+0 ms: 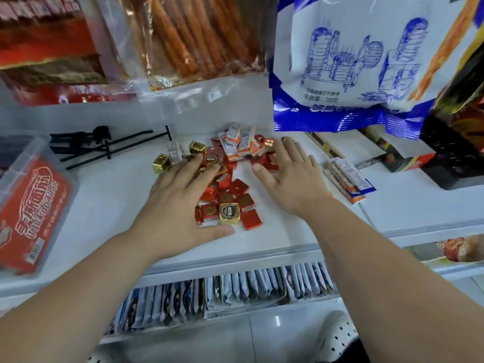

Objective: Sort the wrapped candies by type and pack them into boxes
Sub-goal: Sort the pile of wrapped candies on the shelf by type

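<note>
this looks like the very start of sorting: the candies (pixel 230 176) lie in one mixed heap on the white shelf (pixel 110 205), and no type is yet split off. both hands are down on the heap, as if to spread or part it.

the left hand (pixel 180 203) lies flat with fingers spread wide, fingertips resting on the round-labelled candies in the middle of the heap, thumb stretched along the shelf just below the gold square candy (pixel 229 213). it grips nothing. the right hand (pixel 285 179) is likewise flat and open, fingers splayed, its fingertips touching the red candies (pixel 237 187) at the heap's right side and reaching up toward the white and orange packets (pixel 239 142). it holds nothing either.

the heap shows at least three kinds: red squares, gold cubes (pixel 161 163) at the left edge, and the white and orange packets at the back. a few long stick packets (pixel 348 179) lie apart to the right.

the next move, i judge, calls for sliding one kind clear of the rest, then pinching up pieces. the clear plastic box (pixel 34 163) at the left stands near, well apart from the heap; whether it is meant for these i cannot tell
</note>
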Tool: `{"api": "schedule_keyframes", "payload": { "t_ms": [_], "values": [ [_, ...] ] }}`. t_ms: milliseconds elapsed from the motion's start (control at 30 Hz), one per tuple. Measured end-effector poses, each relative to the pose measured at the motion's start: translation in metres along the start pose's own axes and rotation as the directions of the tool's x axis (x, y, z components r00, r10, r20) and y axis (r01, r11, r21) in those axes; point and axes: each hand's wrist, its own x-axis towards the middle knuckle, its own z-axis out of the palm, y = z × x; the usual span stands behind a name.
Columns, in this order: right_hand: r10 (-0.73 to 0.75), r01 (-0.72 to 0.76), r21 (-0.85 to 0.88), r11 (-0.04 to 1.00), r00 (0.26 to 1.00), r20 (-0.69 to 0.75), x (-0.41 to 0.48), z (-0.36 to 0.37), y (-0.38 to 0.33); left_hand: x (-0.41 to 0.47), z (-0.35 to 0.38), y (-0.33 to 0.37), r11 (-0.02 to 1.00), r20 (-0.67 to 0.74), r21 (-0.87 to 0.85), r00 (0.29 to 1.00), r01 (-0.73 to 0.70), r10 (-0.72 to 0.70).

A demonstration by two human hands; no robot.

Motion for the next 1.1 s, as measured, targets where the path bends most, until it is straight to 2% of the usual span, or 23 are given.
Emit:
{"api": "schedule_keyframes", "payload": {
  "t_ms": [67,233,367,500,700,833,1000,1100],
  "values": [
    [0.010,-0.003,-0.085,0.996,0.996,0.086,-0.002,0.002,0.011,0.005,-0.003,0.013,1.000,0.002,-0.009,1.000,-0.018,0.018],
    [-0.031,0.035,-0.135,0.990,0.999,0.033,-0.014,-0.003,0.020,0.028,-0.005,0.039,0.996,0.019,0.066,0.998,-0.061,0.060],
    [-0.080,0.087,-0.149,0.985,0.995,0.051,-0.026,-0.013,0.035,0.065,0.001,0.063,0.969,0.126,0.187,0.982,-0.161,0.138],
    [-0.123,0.129,-0.146,0.981,0.991,0.048,-0.039,-0.020,0.050,0.100,0.008,0.089,0.938,0.172,0.244,0.963,-0.247,0.209],
    [-0.132,0.124,-0.123,0.985,0.990,-0.058,-0.058,-0.025,0.062,0.127,0.020,0.119,0.881,0.276,0.398,0.949,-0.257,0.152],
    [-0.110,0.100,-0.201,0.974,0.993,-0.040,-0.065,-0.033,0.067,0.115,0.022,0.122,0.907,0.301,0.327,0.939,-0.265,0.166],
    [-0.108,0.076,-0.226,0.971,0.985,-0.132,-0.071,-0.039,0.080,0.088,0.023,0.122,0.933,0.317,0.136,0.907,-0.332,0.277],
    [-0.066,0.026,-0.216,0.976,0.981,-0.180,-0.073,-0.039,0.087,0.094,0.021,0.121,0.935,0.284,0.157,0.921,-0.317,0.265]
  ]
}}
